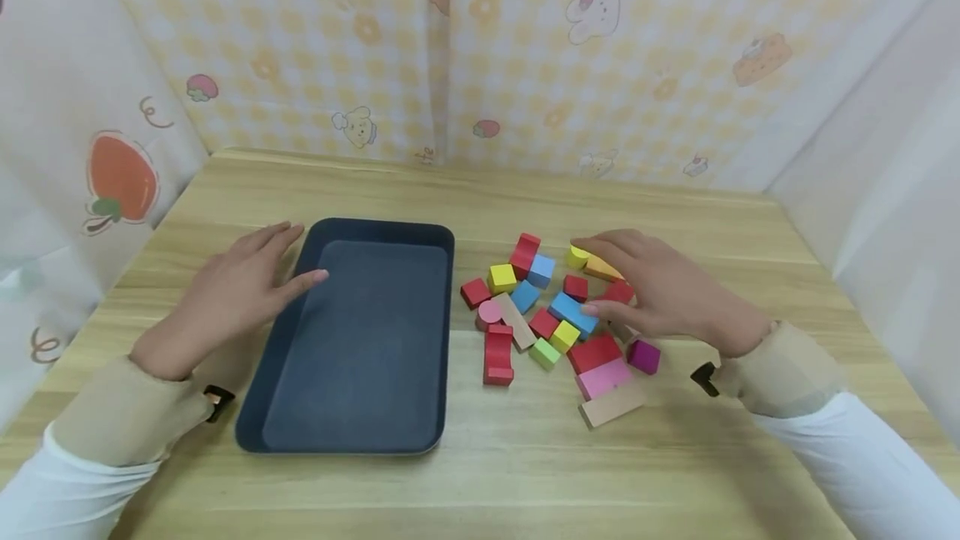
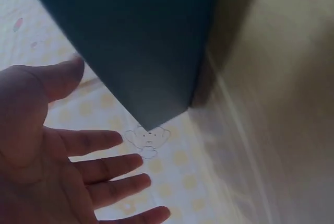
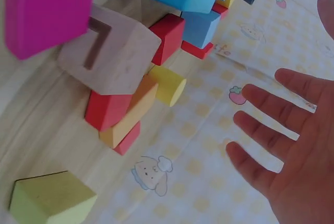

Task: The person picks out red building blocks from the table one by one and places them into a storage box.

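My left hand [image 1: 232, 294] hovers over the left side of a dark blue rectangular tray [image 1: 360, 348], fingers extended and thumb reaching above the rim. The left wrist view has that hand's spread fingers beside the tray's outer wall [image 2: 141, 41], with nothing held. Over the right part of a pile of wooden toy blocks is my right hand [image 1: 660, 286], its fingers loosely extended. Its palm and spread fingers hold nothing in the right wrist view. Below it lie a blue block [image 1: 573, 315], a red block [image 1: 595, 353] and a purple cube [image 1: 643, 357]. Some blocks are hidden under this hand.
Left of the pile are a red curved block [image 1: 498, 354], a pink cylinder [image 1: 488, 312] and a plain wooden plank [image 1: 514, 322]. A pale marked block [image 3: 112, 51] and a yellow cylinder [image 3: 169, 85] show in the right wrist view. A checked curtain [image 1: 517, 57] hangs behind the table [image 1: 510, 482].
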Demonstrator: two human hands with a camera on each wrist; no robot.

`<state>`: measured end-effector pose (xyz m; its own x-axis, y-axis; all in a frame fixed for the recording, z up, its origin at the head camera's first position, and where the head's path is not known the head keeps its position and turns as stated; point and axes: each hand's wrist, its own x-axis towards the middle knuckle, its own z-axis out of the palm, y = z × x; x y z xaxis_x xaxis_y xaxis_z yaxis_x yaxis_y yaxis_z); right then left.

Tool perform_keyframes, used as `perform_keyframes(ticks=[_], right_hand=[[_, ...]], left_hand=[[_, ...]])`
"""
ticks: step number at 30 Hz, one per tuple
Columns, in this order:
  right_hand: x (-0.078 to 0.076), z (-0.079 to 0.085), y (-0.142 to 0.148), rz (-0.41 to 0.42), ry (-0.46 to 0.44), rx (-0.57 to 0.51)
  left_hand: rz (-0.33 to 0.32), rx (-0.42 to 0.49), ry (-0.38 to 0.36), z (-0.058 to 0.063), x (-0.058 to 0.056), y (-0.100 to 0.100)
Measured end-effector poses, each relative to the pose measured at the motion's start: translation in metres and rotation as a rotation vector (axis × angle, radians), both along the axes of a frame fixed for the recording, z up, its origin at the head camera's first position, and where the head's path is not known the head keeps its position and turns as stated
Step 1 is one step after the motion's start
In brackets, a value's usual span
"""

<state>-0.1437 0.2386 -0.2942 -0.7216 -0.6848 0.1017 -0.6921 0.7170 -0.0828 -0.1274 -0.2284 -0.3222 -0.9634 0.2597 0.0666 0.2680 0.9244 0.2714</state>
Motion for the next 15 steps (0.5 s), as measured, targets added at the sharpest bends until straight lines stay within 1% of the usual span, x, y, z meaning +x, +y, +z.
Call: perform_keyframes(ticks=[1, 3, 6, 9, 12, 15], right_hand=[[-0.003, 0.0, -0.002, 0.003, 0.0, 0.001], [-0.008, 0.0, -0.007, 0.013, 0.001, -0.004], [-0.016, -0.001, -0.012, 0.021, 0.0, -0.013], [-0.022, -0.002, -0.017, 0.013, -0.012, -0.018], [-0.029, -0.002, -0.023, -0.022, -0.041, -0.014], [-0.036, -0.003, -0.029, -0.095, -0.088, 0.004]], left_hand=[[0.01, -0.003, -0.02, 0.0, -0.001, 0.001], [0.037, 0.002, -0.038, 0.0, -0.002, 0.002], [0.067, 0.036, -0.058, 0.0, -0.002, 0.003], [0.077, 0.054, -0.118, 0.001, -0.004, 0.003], [0.073, 0.034, -0.2, 0.001, -0.006, 0.004], [0.069, 0.022, -0.243, -0.002, -0.008, 0.005]])
